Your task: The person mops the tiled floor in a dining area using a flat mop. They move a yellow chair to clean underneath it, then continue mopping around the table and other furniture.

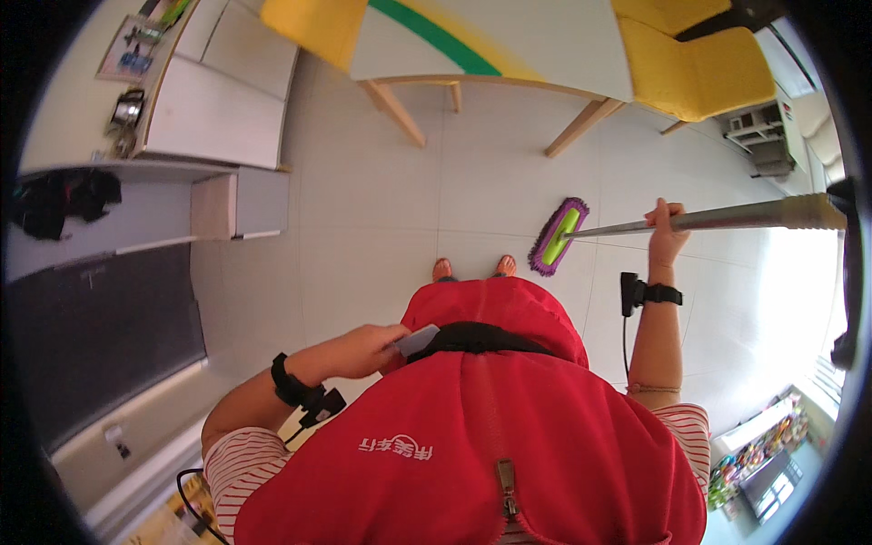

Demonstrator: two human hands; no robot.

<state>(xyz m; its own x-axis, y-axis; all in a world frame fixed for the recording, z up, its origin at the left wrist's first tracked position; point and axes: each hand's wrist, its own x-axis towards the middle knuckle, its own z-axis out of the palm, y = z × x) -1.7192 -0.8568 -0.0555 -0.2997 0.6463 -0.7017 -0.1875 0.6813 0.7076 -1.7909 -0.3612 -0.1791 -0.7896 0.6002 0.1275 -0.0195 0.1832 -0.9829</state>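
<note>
My right hand [667, 227] is wrapped round the grey pole of a flat mop. The mop's head, a green plate with a purple fringed pad [559, 236], rests on the pale floor to the right of my feet. Its pole runs rightward and up toward me, with a thicker beige-grey end. At my waist, my left hand [368, 350] is closed on a flat grey piece [419, 342] beside the black waist belt [481, 338] over my red vest. What this piece is I cannot make out, and the fingertips are partly hidden.
Ahead stands a white table [536, 36] with a green and yellow stripe and wooden legs. A yellow chair [699, 73] is at its right, another yellow seat [309, 27] at its left. A white cabinet [218, 109] and a dark mat-like surface [104, 336] lie to the left.
</note>
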